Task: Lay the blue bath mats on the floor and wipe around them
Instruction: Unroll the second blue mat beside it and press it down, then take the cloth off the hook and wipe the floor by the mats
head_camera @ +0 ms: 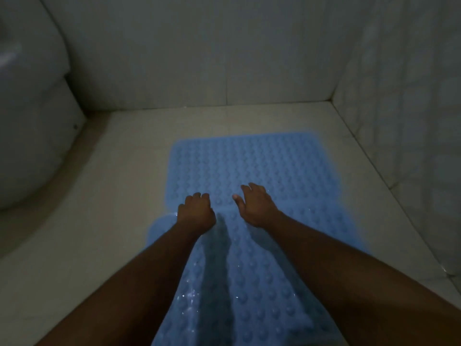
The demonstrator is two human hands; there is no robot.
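Two blue studded bath mats lie flat on the pale tiled floor. The far mat (252, 163) reaches toward the back wall, and the near mat (249, 283) runs from it down to the bottom of the view. Their edges meet under my hands. My left hand (197, 212) rests on that seam near the mats' left side with its fingers curled under; nothing shows inside it. To its right, my right hand (257, 206) lies on the mats with relaxed, slightly bent fingers and the thumb spread out. Water droplets glint on the near mat.
A white toilet (32, 121) bulges in at the left, close to the mats. Tiled walls close the back (224, 58) and the right side (399, 108). Bare floor (112, 183) shows to the left of the mats and in a narrow strip at the right.
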